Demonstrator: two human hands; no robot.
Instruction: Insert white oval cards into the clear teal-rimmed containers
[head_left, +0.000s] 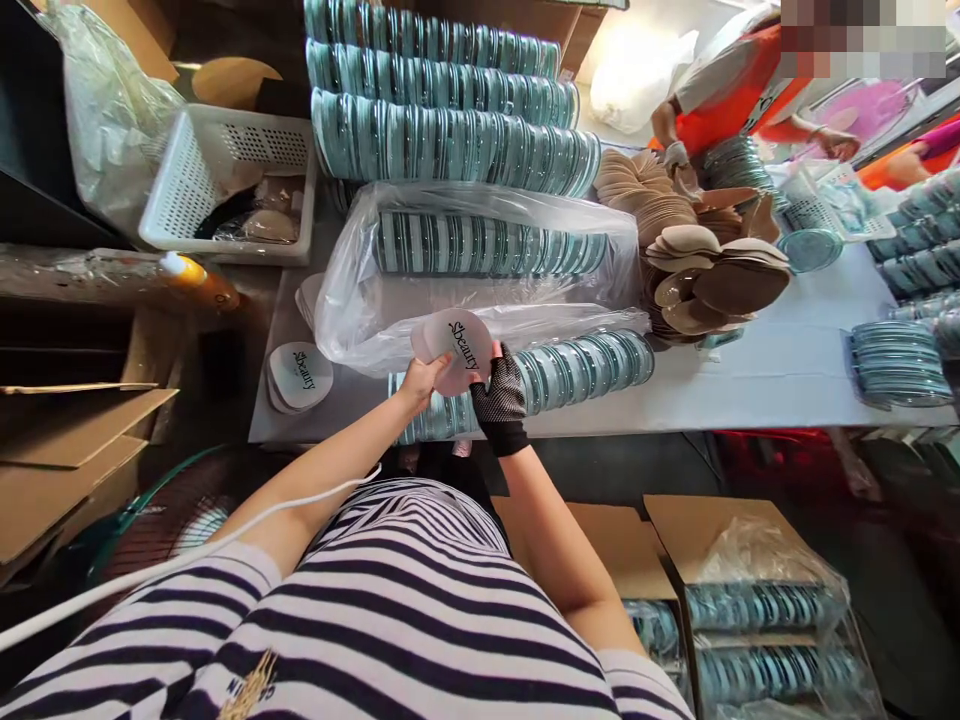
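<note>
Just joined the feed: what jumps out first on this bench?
Centre frame, the left hand and the mesh-gloved right hand hold a white printed pad between them. Behind it, long rows of teal-rimmed compacts fill the table's far side, one row inside a clear plastic bag. A heap of beige puffs lies right.

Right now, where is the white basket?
In the head view, the white basket stands at the upper left, on the table's far left end, left of the stacked teal cases and beside a clear plastic bag.
</note>
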